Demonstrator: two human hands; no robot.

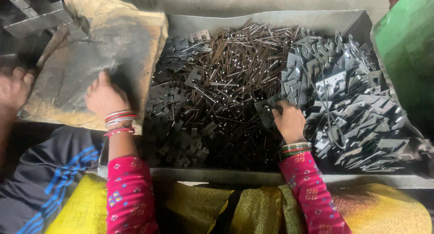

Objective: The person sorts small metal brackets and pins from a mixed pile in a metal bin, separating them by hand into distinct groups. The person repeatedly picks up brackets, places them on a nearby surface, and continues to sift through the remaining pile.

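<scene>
The right hand point(289, 121) hides its fingertips among the grey metal plates point(348, 103), grip unclear. At nine o'clock, another person's hand point(13, 87) is blurred and cut off. At two o'clock, a green container point(407, 48) runs off-frame.

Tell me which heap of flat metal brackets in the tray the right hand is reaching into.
The lighter grey heap on the tray's right side: the right hand rests at its left edge. The darker bracket heap lies left of the rods, nearer the left hand.

One worn package on your left, no labels, signs or screens.
You see a flat, grimy brown paper sack point(97, 57), creased and grey-smudged, lying left of the metal tray point(271, 21); your left hand point(105, 97) rests on its lower edge.
</scene>
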